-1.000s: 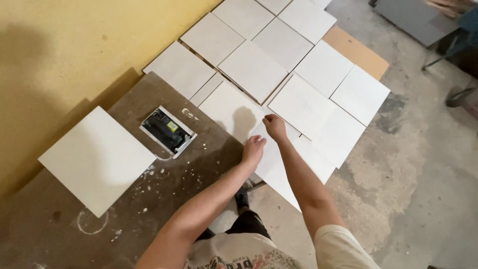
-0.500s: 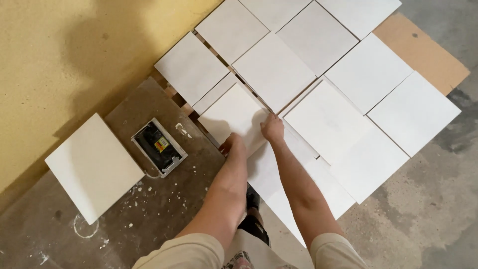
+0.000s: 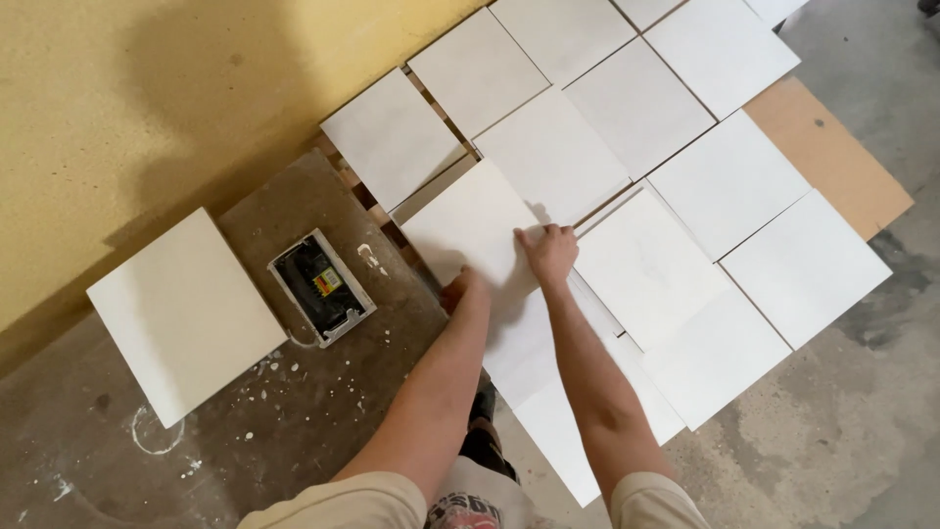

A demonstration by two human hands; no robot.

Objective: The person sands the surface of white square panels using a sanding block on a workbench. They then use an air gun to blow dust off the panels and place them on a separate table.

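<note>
Both my hands are on one white square tile [image 3: 473, 228] that lies skewed over the other floor tiles. My left hand [image 3: 463, 290] grips its near corner from below. My right hand [image 3: 550, 252] presses flat on its right edge, fingers curled over the rim. The tile overlaps a longer white tile [image 3: 534, 382] that runs back toward my legs. Around it lie several more white tiles [image 3: 641, 108] laid edge to edge.
A loose white tile [image 3: 181, 312] lies at the left on the dark, paint-spattered floor [image 3: 294, 431]. A small black and grey device [image 3: 321, 286] with a cable sits beside it. A yellow wall [image 3: 147, 108] runs along the left. A brown board [image 3: 832, 162] shows at the right.
My view has swung down and closer to the tiles. Both hands have reached further forward and taken hold of the skewed tile, left at its near corner, right on its edge.
</note>
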